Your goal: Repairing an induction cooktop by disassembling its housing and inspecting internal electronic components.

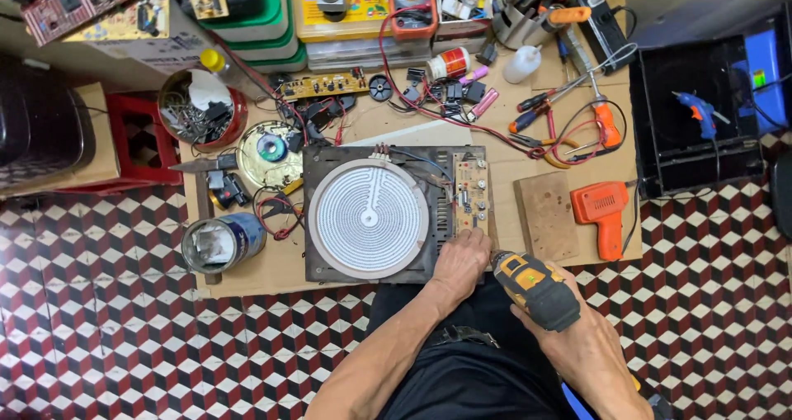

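Now left hand (pixel 462 259) presses open on the cooktop chassis (pixel 330 267), steadying it; right hand (pixel 577 337) grips the cordless drill (pixel 535 286) alongside.

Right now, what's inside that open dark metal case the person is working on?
The case holds a round white heating coil and a beige circuit board with wires at the top. The left hand covers the board's lower end; anything beneath the coil is hidden.
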